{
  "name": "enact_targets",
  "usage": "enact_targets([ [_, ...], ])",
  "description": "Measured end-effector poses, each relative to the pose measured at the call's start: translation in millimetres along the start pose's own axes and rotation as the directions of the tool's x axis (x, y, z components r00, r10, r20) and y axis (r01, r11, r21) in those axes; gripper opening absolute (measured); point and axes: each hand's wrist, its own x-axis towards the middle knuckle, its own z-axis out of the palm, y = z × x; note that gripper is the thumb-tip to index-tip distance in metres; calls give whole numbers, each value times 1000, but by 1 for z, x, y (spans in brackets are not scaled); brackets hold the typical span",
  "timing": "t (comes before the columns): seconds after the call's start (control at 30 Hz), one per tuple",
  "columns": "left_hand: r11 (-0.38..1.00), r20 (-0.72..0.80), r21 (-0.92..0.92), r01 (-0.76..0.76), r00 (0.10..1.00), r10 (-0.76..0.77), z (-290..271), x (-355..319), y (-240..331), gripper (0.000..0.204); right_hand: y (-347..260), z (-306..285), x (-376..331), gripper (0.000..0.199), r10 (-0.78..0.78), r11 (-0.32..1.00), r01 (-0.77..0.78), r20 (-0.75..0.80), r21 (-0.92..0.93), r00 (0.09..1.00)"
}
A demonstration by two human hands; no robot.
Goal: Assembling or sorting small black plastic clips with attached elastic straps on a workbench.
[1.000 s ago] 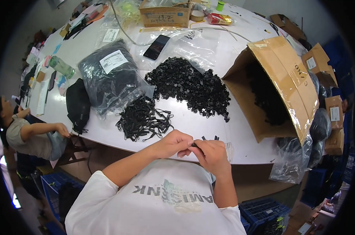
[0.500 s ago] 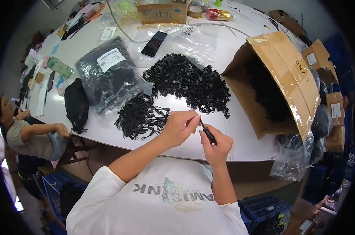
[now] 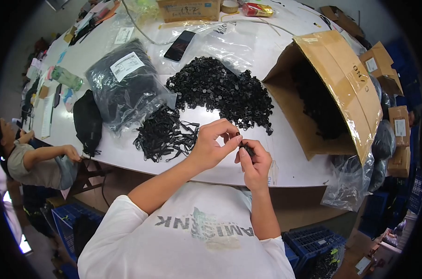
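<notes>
My left hand [image 3: 213,145] is closed in a pinch on the end of a small black piece. My right hand [image 3: 255,166] is closed around a dark cord pull [image 3: 247,149], its fingertips almost touching those of the left. The fingers hide how the two ends meet. Beyond my hands lies a large heap of small black tabs with holes [image 3: 220,90], which look like zipper pullers. Left of my left hand is a looser pile of black cord-loop pulls [image 3: 162,135].
An open cardboard box [image 3: 343,88] with black contents lies tipped at the right. Left of the heap sit a clear bag of black goods [image 3: 127,88] and a black pouch [image 3: 86,122]. Farther back is a phone [image 3: 179,46]. Another person [image 3: 39,156] sits at the far left.
My hands have drawn closer together, the right moving slightly left and up. The cord pull, plainly visible before, is now mostly covered by fingers. The view has shifted a little.
</notes>
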Motion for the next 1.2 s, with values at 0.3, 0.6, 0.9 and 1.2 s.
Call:
enact_targets([
  [0.3, 984, -74, -179, 2, 997, -15, -3, 4, -3, 7, 11, -3, 2, 19, 94, 917, -109, 59, 385, 994],
  [0.6, 842, 155, -464, 277, 961, -231, -6, 1, 4, 10, 7, 15, 3, 31, -155, 976, 131, -132, -171, 979],
  [0.9, 923, 86, -308, 229, 973, -212, -11, 0, -2, 8, 13, 14, 2, 22, -370, 915, 336, -130, -222, 920],
  [1.2, 929, 172, -254, 268, 958, -230, -20, 2, 0, 11, 21, 19, 4, 19, -13, 981, 32, -102, 189, 995],
])
